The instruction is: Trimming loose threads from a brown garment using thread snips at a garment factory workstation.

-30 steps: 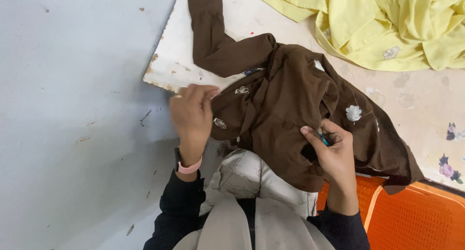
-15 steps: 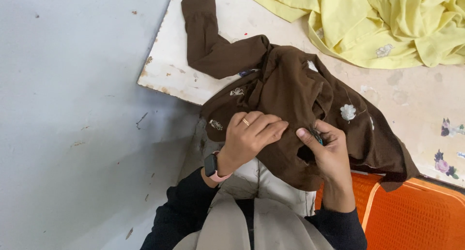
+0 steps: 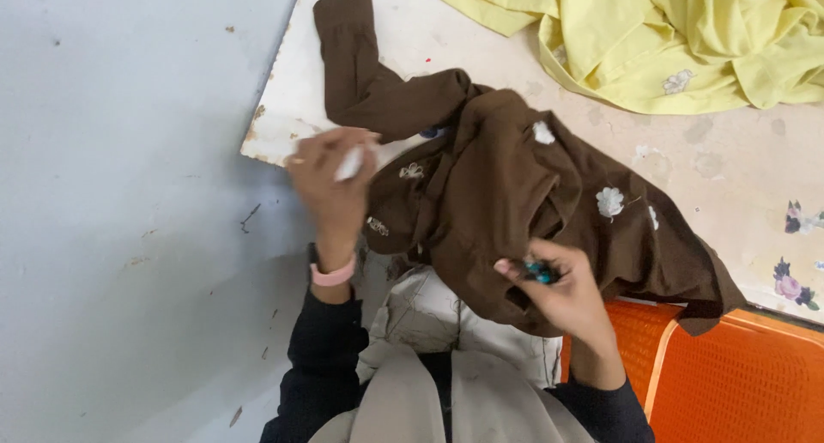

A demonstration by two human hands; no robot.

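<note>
A brown garment (image 3: pixel 515 194) with small white embroidered flowers lies crumpled on a worn white table (image 3: pixel 730 168), one sleeve stretched toward the far corner. My left hand (image 3: pixel 330 181) hovers at the garment's left edge near the table corner, blurred, pinching a small white scrap. My right hand (image 3: pixel 558 293) grips the garment's near hem and also holds a small teal tool between fingers and cloth. A pink watch band sits on my left wrist.
A yellow garment (image 3: pixel 669 39) is heaped at the table's far right. An orange plastic chair (image 3: pixel 721 383) stands under the table's near edge at right. Grey floor (image 3: pixel 120 220) fills the left side. My lap in beige cloth is below.
My left hand went from the garment's left edge to its middle beside my right hand, then pulled back left, now with a white scrap in its fingers. My right hand stayed on the hem.
</note>
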